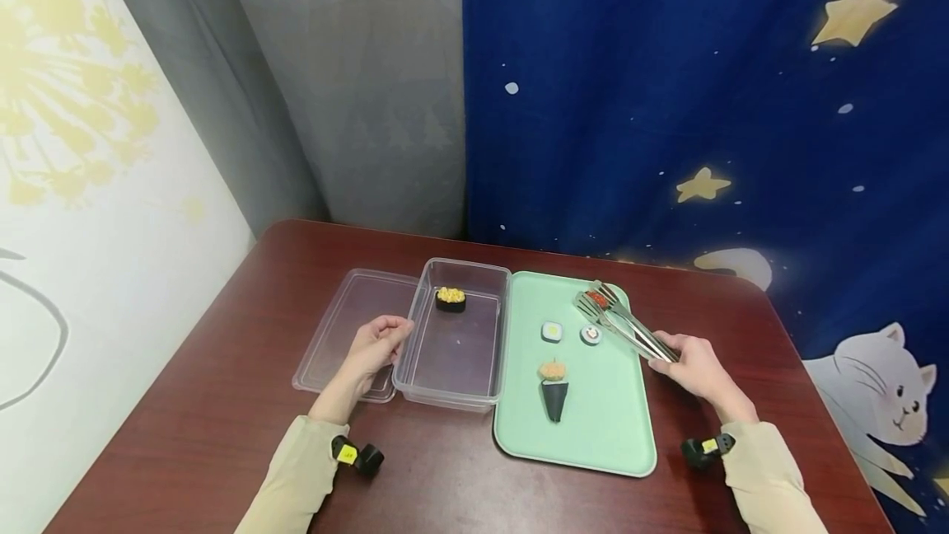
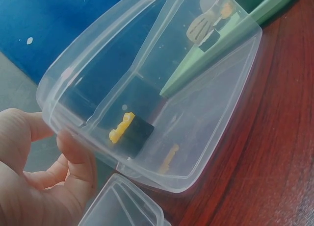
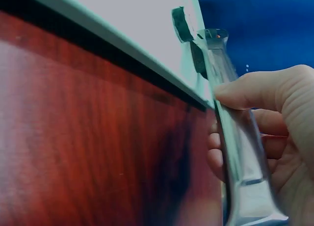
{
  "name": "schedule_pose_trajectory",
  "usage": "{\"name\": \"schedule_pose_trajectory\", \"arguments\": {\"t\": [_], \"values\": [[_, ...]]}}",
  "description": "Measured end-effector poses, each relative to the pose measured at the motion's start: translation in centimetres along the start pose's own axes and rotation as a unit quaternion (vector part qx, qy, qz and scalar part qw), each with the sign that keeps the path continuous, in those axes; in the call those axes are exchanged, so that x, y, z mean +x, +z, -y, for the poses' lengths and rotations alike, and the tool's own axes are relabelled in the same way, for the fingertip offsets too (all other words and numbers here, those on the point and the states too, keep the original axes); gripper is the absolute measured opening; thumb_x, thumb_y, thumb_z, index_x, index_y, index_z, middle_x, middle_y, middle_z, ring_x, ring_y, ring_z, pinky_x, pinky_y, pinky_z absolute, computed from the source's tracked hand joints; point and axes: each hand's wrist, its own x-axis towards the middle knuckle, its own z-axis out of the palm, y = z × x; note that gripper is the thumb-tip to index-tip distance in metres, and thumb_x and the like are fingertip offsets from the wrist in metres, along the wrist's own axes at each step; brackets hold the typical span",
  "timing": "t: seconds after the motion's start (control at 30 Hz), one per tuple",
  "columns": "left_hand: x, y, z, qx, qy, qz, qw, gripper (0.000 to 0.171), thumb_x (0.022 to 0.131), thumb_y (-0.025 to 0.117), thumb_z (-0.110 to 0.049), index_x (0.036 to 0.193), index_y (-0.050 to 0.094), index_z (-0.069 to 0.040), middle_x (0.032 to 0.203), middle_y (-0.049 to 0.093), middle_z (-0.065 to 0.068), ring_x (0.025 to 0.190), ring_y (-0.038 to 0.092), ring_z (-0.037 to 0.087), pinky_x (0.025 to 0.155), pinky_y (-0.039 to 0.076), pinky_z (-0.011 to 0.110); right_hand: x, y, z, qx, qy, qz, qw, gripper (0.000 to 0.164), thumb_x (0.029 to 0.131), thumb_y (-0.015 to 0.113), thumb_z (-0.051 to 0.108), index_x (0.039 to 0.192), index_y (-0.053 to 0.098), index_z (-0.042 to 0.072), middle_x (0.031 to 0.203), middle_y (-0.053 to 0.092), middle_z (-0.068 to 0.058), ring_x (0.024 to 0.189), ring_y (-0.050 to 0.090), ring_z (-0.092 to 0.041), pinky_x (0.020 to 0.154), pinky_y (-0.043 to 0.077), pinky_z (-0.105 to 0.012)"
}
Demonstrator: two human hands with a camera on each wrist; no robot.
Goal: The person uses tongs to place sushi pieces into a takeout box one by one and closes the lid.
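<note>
Beige sleeves (image 1: 292,468) are stretched over the dark red table (image 1: 445,484). A green tray (image 1: 608,427) is set beside a clear box (image 1: 455,361), whose rim is pinched by the left hand's (image 1: 376,344) fingers; a clear lid (image 1: 356,320) is laid left of it. Metal tongs (image 1: 652,344) are grasped by the right hand's (image 1: 694,365) fingers, tips at the tray's red-topped sushi (image 1: 596,299). A cone roll (image 1: 554,399) and two small rolls (image 1: 552,331) are also borne there; yellow-topped sushi (image 1: 451,299) is contained in the box.

Pale glare on the tabletop (image 1: 445,468); right wrist view softly blurry.
</note>
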Motion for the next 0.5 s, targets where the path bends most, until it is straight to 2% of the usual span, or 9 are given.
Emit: {"name": "schedule_pose_trajectory", "arguments": {"t": [0.13,0.33,0.5], "values": [[0.1,0.0,0.1,0.002,0.000,0.000,1.0000,0.017,0.091,0.061,-0.011,0.100,0.054,0.003,0.061,0.047,-0.005,0.051,0.040,0.004,0.046,0.035,0.016,-0.6,0.4,0.3,0.001,-0.004,-0.016,1.000,0.044,0.072,0.076,0.007,0.111,0.063,-0.009,0.095,0.067,-0.022,0.077,0.060,-0.023,0.064,0.045,-0.030],[0.1,-0.1,0.1,0.007,-0.002,0.002,1.0000,0.019,0.091,0.061,-0.013,0.100,0.054,0.003,0.062,0.047,-0.005,0.051,0.041,0.003,0.046,0.035,0.016,-1.1,0.3,0.8,0.019,0.017,-0.011,1.000,0.042,0.074,0.077,0.011,0.110,0.064,-0.006,0.094,0.068,-0.021,0.075,0.057,-0.021,0.061,0.043,-0.027],[0.1,-0.1,0.1,0.005,-0.005,0.002,1.0000,0.020,0.091,0.062,-0.013,0.100,0.054,0.002,0.062,0.047,-0.005,0.051,0.041,0.003,0.046,0.035,0.016,-0.4,-0.5,-0.2,0.018,0.010,0.010,1.000,0.046,0.071,0.078,0.012,0.111,0.064,-0.005,0.082,0.068,-0.012,0.066,0.050,-0.012,0.056,0.040,-0.025]]}}
